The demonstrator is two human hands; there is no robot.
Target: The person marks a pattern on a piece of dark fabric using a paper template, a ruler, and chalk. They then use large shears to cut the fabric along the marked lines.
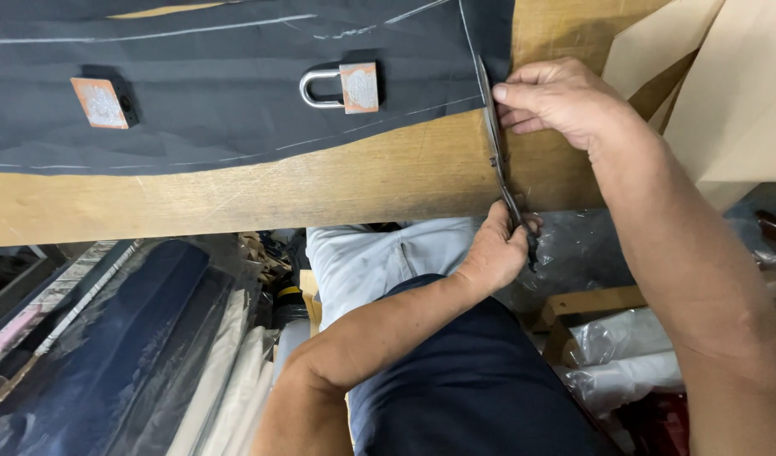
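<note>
Presently left hand [498, 249] closed round long steel shears [495, 139], right hand [557, 97] pressing dark chalk-marked cloth [219, 93] flat beside blades; cut begun at edge, remainder beyond uncut.

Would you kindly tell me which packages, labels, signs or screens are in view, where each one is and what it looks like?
No labels, signs or screens show.
Clear plastic wrap: glossy, around dark and cream fabric rolls under the table, lower left.
White plastic bags: crinkled, lower right by a wooden frame.
Brown card sheets: flat, plain, top right beside the right hand.
</note>
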